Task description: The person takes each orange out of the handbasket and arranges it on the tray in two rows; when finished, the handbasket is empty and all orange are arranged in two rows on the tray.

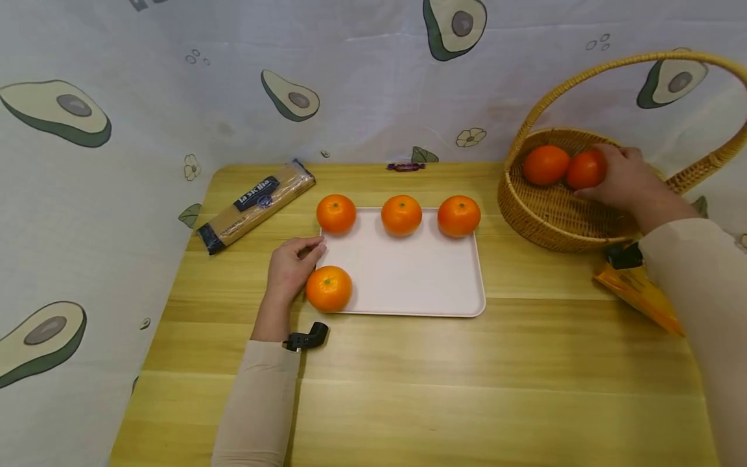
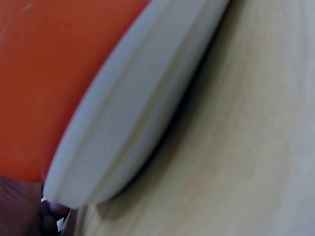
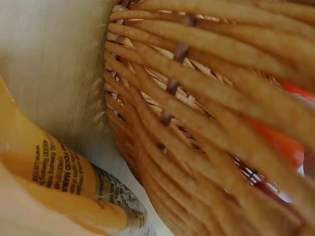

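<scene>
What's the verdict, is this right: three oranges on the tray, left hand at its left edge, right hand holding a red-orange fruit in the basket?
Count's off: four oranges on the tray, three along its far side, one at its near-left corner, per the head view. Rest stands: left hand at the left edge, right hand holding a red-orange fruit in the basket.

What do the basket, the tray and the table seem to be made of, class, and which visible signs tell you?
Basket: probably rattan or wicker with a slight sheen; woven strands and gaps show.
Tray: perhaps smooth plastic, satin finish, judging by its even pale surface and rounded rim; coated metal is possible.
Table: wood or wood-look laminate, softly shiny; long grain bands run across it.
</scene>
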`<control>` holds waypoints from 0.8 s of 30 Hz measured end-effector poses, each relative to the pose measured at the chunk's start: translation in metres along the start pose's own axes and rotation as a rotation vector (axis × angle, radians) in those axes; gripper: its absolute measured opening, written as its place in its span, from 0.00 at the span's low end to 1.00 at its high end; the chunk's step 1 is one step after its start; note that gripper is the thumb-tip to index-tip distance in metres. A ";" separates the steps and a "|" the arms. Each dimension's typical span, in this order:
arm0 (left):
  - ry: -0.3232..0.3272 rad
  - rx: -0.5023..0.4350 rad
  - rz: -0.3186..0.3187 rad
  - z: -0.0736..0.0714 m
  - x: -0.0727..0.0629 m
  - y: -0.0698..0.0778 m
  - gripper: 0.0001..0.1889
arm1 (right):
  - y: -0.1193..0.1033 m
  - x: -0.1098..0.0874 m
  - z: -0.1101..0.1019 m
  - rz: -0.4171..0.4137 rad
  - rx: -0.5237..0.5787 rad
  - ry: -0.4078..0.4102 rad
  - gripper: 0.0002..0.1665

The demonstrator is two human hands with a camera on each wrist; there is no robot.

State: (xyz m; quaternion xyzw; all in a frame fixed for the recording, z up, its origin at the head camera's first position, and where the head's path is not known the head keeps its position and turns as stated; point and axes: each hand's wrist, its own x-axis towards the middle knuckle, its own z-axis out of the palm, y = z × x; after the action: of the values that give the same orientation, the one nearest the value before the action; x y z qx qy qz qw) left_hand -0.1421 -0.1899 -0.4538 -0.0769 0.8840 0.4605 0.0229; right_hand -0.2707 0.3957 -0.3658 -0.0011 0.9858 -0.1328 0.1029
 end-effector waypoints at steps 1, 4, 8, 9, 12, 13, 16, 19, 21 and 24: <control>0.002 -0.002 -0.001 0.000 0.000 0.000 0.17 | 0.001 0.001 0.000 -0.003 -0.002 0.000 0.63; 0.000 -0.011 -0.007 0.001 0.001 0.000 0.17 | 0.004 0.003 0.002 -0.011 -0.005 0.008 0.63; -0.002 -0.013 -0.009 0.001 0.002 -0.001 0.17 | 0.004 0.004 0.002 -0.026 -0.010 0.014 0.60; -0.001 -0.010 -0.012 0.001 0.002 -0.001 0.17 | 0.003 0.004 0.002 -0.031 -0.014 0.017 0.58; 0.000 0.001 -0.017 0.002 0.003 -0.002 0.17 | 0.002 0.003 0.001 -0.045 -0.030 0.027 0.54; 0.001 0.004 -0.017 0.002 0.003 -0.002 0.17 | 0.002 0.002 0.001 -0.047 -0.038 0.031 0.53; 0.003 0.007 -0.013 0.002 0.003 -0.001 0.16 | 0.002 0.002 0.001 -0.044 -0.049 0.032 0.51; 0.002 0.003 -0.010 0.002 0.003 -0.001 0.16 | 0.004 0.003 0.001 -0.040 -0.052 0.027 0.51; 0.002 -0.001 -0.013 0.002 0.003 -0.001 0.16 | 0.005 0.005 0.001 -0.040 -0.052 0.022 0.52; 0.003 -0.002 -0.019 0.001 0.003 -0.001 0.16 | 0.006 0.006 0.002 -0.040 -0.055 0.020 0.52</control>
State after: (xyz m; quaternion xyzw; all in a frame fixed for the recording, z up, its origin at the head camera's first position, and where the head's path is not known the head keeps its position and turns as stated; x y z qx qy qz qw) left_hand -0.1445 -0.1898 -0.4558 -0.0858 0.8829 0.4609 0.0259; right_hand -0.2758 0.4005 -0.3703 -0.0223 0.9898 -0.1078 0.0903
